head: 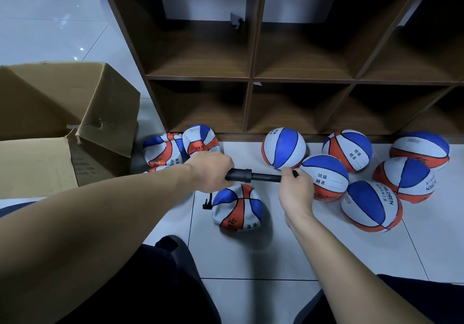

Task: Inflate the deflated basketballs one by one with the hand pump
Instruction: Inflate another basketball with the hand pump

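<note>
White floor tiles (251, 261) carried the balls. At frame centre, the left hand (211, 172) gripped the black pump (251, 175) barrel, the right hand (296, 188) its handle, above a deflated basketball (237, 208).

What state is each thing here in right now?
Left hand: grips the pump barrel.
Right hand: grips the pump handle.
Hand pump: held level, hose running to the ball below.
Ball under pump: crumpled, part flat.
Six balls at right: round, full.
Cardboard box: open.
</note>
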`<state>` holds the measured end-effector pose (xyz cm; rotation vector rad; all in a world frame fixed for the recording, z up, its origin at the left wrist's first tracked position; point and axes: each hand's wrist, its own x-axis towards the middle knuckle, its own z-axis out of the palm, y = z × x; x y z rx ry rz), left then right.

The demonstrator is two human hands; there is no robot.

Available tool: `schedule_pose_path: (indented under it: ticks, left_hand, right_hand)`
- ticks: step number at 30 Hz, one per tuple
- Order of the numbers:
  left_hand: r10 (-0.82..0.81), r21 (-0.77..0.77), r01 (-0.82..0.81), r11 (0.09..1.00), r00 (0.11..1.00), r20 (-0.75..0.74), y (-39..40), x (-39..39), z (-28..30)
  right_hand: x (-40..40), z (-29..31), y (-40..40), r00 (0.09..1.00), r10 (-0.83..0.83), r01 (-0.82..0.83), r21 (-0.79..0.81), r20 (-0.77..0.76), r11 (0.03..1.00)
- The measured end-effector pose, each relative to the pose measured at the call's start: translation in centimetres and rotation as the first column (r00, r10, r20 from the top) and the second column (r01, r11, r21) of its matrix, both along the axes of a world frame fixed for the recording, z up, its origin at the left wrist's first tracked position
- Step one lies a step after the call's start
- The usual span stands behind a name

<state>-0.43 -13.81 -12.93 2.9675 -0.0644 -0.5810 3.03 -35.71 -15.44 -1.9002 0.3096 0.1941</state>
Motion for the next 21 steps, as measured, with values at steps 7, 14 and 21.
schedule_pose_path:
  ticks: [7, 14, 21]
  left_hand:
    - [0.001, -0.046, -0.001, 0.999, 1.000, 0.020, -1.3, 0.1, 0.0]
    - [-0.042, -0.037, 0.043, 0.998, 0.999, 0.027, -2.2, 0.5, 0.0]
    - [-0.048, -0.071, 0.050, 0.996, 0.998, 0.035, -1.5, 0.6, -0.3]
  right_hand:
    - [-1.0, 0.6, 1.8, 0.995, 0.099, -0.098, -0.040, 0.022, 0.994]
    - [-1.9, 0.4, 2.8, 0.986, 0.166, -0.166, -0.042, 0.006, 0.985]
    - [-0.9, 0.5, 2.2, 0.969, 0.246, -0.246, -0.045, 0.005, 0.968]
